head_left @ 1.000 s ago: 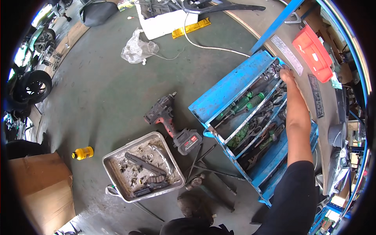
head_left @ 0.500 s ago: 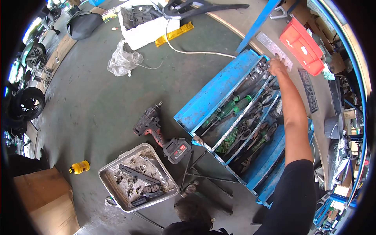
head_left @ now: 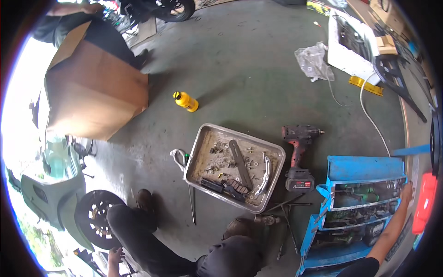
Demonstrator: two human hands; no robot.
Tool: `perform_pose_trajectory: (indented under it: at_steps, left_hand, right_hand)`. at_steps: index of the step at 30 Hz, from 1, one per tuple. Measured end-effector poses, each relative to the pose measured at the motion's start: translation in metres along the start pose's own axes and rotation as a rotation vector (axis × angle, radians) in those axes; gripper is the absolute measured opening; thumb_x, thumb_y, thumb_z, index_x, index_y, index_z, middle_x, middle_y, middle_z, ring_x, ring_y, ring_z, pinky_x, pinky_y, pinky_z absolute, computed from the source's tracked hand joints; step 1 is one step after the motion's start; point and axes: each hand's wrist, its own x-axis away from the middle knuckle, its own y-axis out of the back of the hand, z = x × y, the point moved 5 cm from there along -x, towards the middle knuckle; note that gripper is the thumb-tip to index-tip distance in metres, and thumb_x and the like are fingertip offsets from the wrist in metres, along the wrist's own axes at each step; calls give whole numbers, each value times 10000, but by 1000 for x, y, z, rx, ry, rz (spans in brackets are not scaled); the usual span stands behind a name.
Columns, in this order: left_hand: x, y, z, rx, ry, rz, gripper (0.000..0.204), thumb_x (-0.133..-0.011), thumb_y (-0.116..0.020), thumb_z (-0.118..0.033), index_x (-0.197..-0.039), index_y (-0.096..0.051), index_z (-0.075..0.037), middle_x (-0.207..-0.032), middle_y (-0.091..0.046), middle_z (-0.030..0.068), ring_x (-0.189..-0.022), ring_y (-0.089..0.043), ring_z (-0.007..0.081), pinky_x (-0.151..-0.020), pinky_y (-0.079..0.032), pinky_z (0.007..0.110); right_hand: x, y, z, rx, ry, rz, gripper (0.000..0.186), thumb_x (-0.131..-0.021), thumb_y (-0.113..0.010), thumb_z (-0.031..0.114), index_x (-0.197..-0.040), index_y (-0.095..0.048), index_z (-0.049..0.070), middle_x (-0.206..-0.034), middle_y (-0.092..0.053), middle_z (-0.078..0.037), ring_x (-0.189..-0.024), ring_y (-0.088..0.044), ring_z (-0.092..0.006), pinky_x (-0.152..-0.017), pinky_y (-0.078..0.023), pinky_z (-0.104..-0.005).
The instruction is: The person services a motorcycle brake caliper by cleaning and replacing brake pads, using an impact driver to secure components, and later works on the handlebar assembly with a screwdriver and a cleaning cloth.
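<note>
My right hand (head_left: 406, 191) reaches to the far end of the blue open toolbox (head_left: 350, 162), beside its socket tray; its fingers are too small and hidden to make out a grip. My left hand (head_left: 116, 256) is low at the left, below my knee and near a black wheel (head_left: 94, 217), fingers loosely apart and apparently empty. At the centre lie a metal tray (head_left: 200, 152) of small parts, a black-and-red cordless impact wrench (head_left: 297, 157) and crossed wrenches (head_left: 288, 231). A yellow bottle (head_left: 186, 100) stands beyond the tray.
A co-worker (head_left: 60, 21) is behind a large cardboard box (head_left: 92, 87) at upper left, near a motorcycle (head_left: 170, 9). A green scooter (head_left: 50, 198) fills the left. A white foam box (head_left: 350, 41), plastic bag (head_left: 314, 62), cable and red bin (head_left: 424, 203) line the right.
My view has swung left, shifting the toolbox to the lower right. My left hand and the co-worker have come into view. My right arm still extends to the toolbox's end.
</note>
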Motion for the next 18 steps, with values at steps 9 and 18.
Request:
perform_pose_trajectory:
  at_steps: [9,18]
  left_hand:
    - [5,14,-131,-257,-633,-145,291,-780,-654,-162,-1005,-648,22,-830,-689,159,-658,-646,259,-582,-501,358]
    - [211,-235,-506,241,-546,1517,689,-973,-338,-592,-1461,-277,-109,-1336,-487,214,-1146,-563,327,-937,-493,480]
  right_hand:
    - [196,164,85,-1129,4,-471,350,-908,-648,313,-1155,-636,64,-1019,-703,-113,-899,-666,-261,-827,-503,-351]
    - [614,440,339,-1678,1294,-26,321,-700,-815,161,-933,-627,47,-1011,-640,-109,-894,-604,-232,-844,-467,-363]
